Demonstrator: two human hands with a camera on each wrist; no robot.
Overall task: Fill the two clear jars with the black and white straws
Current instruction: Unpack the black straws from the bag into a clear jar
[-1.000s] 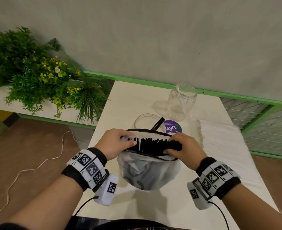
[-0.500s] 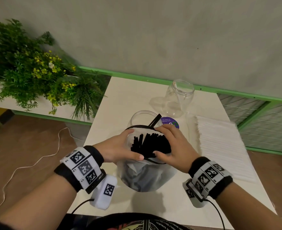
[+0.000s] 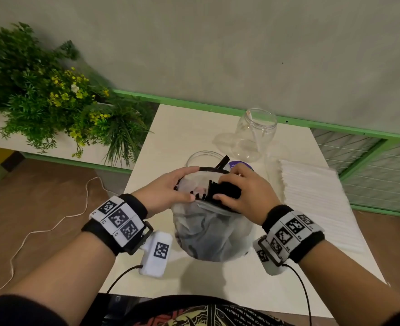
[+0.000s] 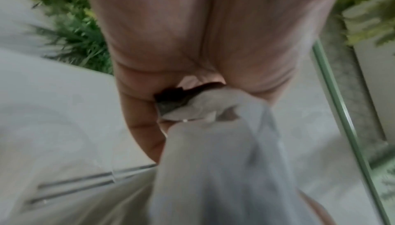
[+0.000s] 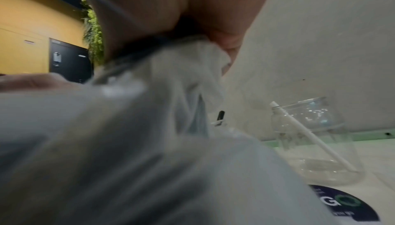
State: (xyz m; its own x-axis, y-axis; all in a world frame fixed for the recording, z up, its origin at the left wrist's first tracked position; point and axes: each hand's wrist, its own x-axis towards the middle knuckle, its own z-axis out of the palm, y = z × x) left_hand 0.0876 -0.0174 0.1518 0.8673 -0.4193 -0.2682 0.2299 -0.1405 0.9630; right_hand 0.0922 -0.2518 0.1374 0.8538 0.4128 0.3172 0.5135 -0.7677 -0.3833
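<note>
you're on the black half of the job: your right hand [image 3: 246,191] has its grip clenched round a bundle of black straws [image 3: 220,190] at the mouth of the plastic bag [image 3: 208,234], which your left hand [image 3: 168,191] pinches open. next, lift the bundle clear and stand it in the near jar [image 3: 200,158], just beyond the bag on the counter [image 3: 177,130].

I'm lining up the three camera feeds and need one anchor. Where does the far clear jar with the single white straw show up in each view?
Head: the far clear jar stands upper centre-right on the table, beyond both hands.
Left wrist: not in view.
Right wrist: the jar sits lower right, the white straw leaning inside it.
Shared landmark: the round purple sticker lies on the table just in front of the jar.
</note>
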